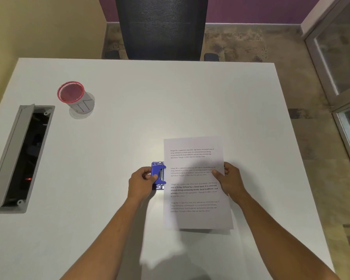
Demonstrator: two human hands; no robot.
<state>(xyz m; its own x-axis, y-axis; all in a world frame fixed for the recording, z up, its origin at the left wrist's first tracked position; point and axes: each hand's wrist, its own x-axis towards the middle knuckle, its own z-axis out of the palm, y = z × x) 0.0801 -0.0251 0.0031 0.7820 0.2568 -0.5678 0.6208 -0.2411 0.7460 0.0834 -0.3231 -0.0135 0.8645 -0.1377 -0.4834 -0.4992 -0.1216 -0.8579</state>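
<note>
A blue hole punch (pixel 158 174) stands on the white table (pixel 129 110), right at the left edge of a printed sheet of paper (pixel 194 199). My left hand (pixel 140 181) grips the punch from the left, thumb on its lever. The sheet's left edge sits in or against the punch's slot; I cannot tell which. My right hand (pixel 229 179) pinches the paper's right edge, thumb on top. The paper's near end is lifted slightly and casts a shadow. A second sheet seems to lie under it.
A red-rimmed mesh pen cup (pixel 75 97) stands at the far left. An open cable tray (pixel 20 158) is set into the table's left side. A black mesh office chair (pixel 162 27) stands behind the far edge. A glass door frame (pixel 339 77) is on the right.
</note>
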